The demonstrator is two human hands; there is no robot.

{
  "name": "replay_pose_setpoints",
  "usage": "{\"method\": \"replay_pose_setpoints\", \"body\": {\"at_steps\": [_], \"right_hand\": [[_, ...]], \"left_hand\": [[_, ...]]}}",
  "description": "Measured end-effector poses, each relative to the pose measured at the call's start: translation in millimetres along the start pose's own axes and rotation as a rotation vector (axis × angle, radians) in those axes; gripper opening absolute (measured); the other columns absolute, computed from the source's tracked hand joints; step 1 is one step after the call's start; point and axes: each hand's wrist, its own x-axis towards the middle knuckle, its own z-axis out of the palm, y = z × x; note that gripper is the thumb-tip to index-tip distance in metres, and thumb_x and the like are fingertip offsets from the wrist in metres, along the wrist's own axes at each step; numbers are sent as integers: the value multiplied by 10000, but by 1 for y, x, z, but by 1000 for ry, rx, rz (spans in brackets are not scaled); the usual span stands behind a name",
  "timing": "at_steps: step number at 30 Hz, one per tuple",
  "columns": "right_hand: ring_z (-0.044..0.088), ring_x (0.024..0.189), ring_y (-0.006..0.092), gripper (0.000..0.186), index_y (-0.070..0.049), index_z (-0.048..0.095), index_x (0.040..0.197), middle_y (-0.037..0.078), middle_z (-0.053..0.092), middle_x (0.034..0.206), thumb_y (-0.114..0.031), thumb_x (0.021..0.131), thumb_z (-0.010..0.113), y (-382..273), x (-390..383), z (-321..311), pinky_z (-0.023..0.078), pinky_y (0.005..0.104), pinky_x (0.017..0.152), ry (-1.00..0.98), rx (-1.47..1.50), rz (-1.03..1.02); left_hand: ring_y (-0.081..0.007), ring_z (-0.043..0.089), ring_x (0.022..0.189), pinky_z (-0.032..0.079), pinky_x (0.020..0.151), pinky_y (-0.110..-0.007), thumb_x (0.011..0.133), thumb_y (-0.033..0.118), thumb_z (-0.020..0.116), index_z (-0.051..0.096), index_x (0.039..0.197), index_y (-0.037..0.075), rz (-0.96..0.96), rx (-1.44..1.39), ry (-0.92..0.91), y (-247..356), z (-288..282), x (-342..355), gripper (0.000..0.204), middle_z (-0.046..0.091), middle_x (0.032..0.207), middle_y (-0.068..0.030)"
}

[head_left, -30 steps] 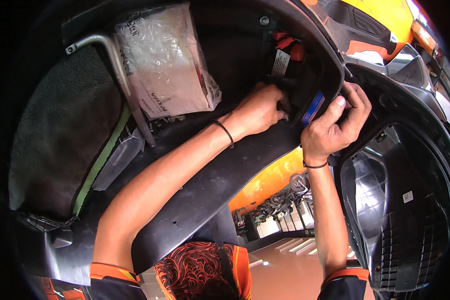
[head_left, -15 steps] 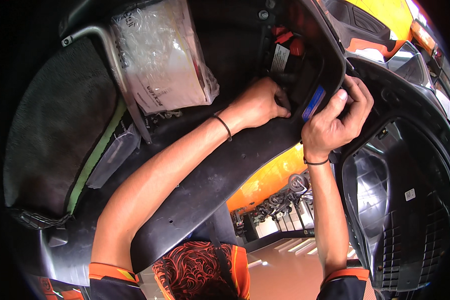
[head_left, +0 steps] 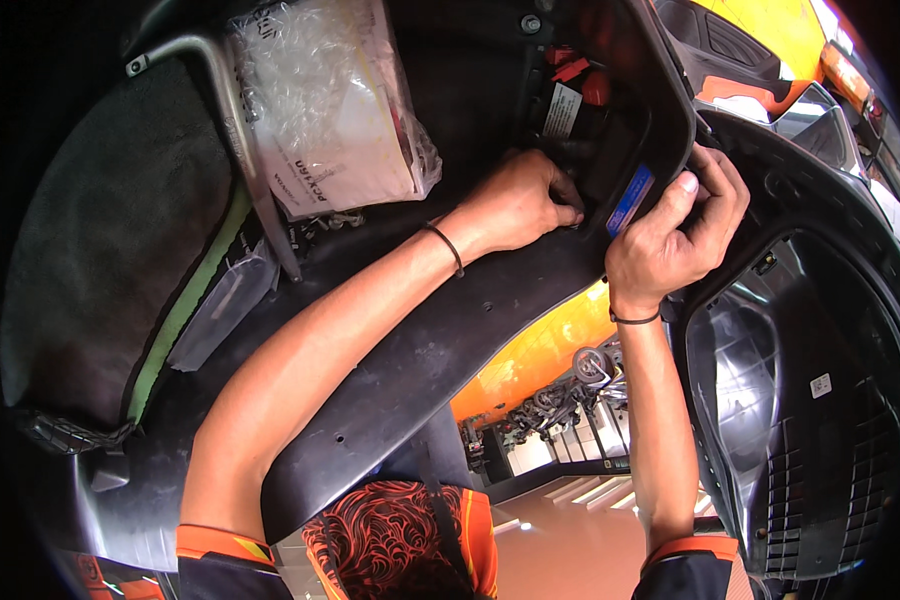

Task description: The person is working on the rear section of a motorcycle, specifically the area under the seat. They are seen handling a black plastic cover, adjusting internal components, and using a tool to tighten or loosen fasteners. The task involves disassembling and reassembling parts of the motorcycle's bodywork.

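Note:
My left hand reaches into a black moulded storage compartment, which looks like a scooter's underseat box. Its fingers are bent and closed low at the right end; whatever they hold is hidden. Just above it are a part with red covers and a white label. My right hand is curled at the compartment's right rim, thumb on the near side, some fingertips out of sight behind the edge. Between the hands, a blue sticker lies on the inner wall.
A plastic-wrapped packet of papers lies at upper left, beside a bent metal bar. Further left is a dark padded piece with a green edge. The raised black seat underside stands at right. Orange bodywork shows below.
Both hands keep almost the same place and grip. The whole view has shifted very slightly, and the packet and padded piece appear a few pixels displaced.

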Motion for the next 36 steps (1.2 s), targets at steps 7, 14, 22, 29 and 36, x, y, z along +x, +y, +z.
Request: {"method": "replay_pose_setpoints", "body": {"at_steps": [7, 14, 22, 29, 36], "right_hand": [[622, 921, 291, 208, 16, 673, 1017, 165, 609, 1016, -83, 907, 526, -2, -4, -1, 503, 370, 801, 34, 14, 12], [631, 922, 298, 199, 4, 684, 997, 161, 623, 1008, -66, 877, 542, -2, -1, 0, 505, 378, 812, 58, 33, 9], [636, 922, 304, 179, -25, 693, 985, 145, 640, 1000, -60, 855, 575, 2, 0, 3, 503, 385, 829, 87, 55, 20], [664, 852, 217, 166, -27, 701, 988, 103, 666, 1003, -55, 890, 570, 7, 1, 4, 519, 297, 712, 154, -30, -55], [671, 801, 203, 161, -68, 718, 979, 70, 671, 1003, -90, 876, 596, -5, -1, -1, 518, 287, 669, 172, 60, 59]], "left_hand": [[-301, 707, 763, 544, 747, -373, 695, 187, 816, 737, 802, -26, -101, 58, 71, -2, 6, -4, 251, 712, 803, -199], [-261, 704, 764, 546, 764, -347, 715, 163, 808, 752, 837, -13, -196, 59, 24, 14, 1, -10, 221, 722, 809, -177], [-208, 708, 768, 544, 762, -320, 729, 178, 787, 768, 859, 14, -196, -109, 120, 1, 10, -9, 210, 737, 821, -148], [-312, 708, 724, 548, 738, -367, 676, 263, 825, 743, 781, -33, -91, 50, 432, -4, 35, -11, 324, 708, 754, -203], [-209, 692, 704, 551, 733, -346, 716, 158, 809, 749, 847, -40, -174, -119, 330, 21, 32, -20, 245, 730, 784, -148]]}}
